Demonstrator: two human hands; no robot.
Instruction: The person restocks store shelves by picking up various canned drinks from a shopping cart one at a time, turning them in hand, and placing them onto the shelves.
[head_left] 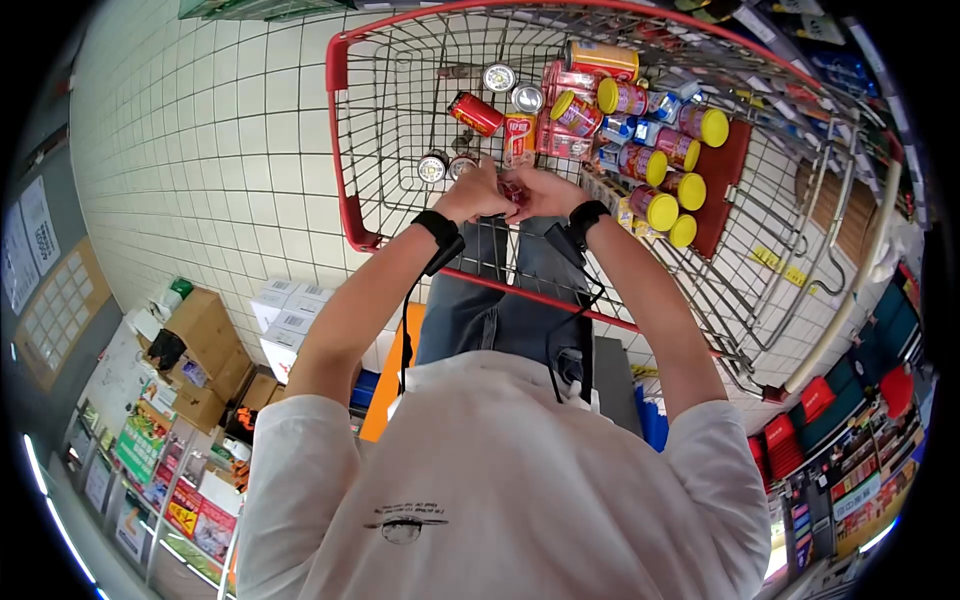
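Both my hands are inside a red-rimmed wire shopping cart (352,60), over its near side. My left hand (474,196) and my right hand (546,192) meet with fingers curled round a dark red item (513,194). Most of it is hidden, so its kind is unclear. Just beyond them stands an orange-and-red can (519,140). Near my left hand are upright cans with silver tops, one of them a can (432,168) at the left. A red can (475,114) lies on its side farther in.
Several yellow-lidded jars (655,208) lie on the cart's right, beside red packs (565,140) and a large yellow can (603,60). Cardboard boxes (205,345) and white cartons (290,315) stand on the tiled floor at left. Shelving (860,490) is at lower right.
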